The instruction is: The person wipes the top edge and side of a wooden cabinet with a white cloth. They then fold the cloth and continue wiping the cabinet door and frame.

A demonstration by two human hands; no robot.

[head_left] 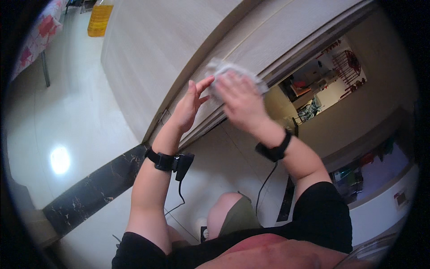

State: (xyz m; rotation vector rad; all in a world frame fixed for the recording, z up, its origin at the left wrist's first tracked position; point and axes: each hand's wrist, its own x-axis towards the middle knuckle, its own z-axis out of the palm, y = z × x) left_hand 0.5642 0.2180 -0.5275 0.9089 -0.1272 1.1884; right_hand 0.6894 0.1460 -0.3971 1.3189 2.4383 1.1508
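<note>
A crumpled whitish cloth [260,85] lies under my right hand [242,96], pressed against the pale wood-grain door frame [286,36]. The fingers of that hand spread over the cloth and look slightly blurred; its underside is hidden. Just to the left, my left hand [190,105] is raised beside the frame with thumb and fingers apart, holding nothing. Its fingertips come close to the cloth's left edge, and I cannot tell whether they touch it.
A pale door panel [156,40] stands open on the left. Beyond it are a bottle of yellow liquid [100,20] and a flowered tablecloth [40,33]. A dark marbled threshold [94,193] crosses the floor. Black wrist straps with cables hang from both forearms.
</note>
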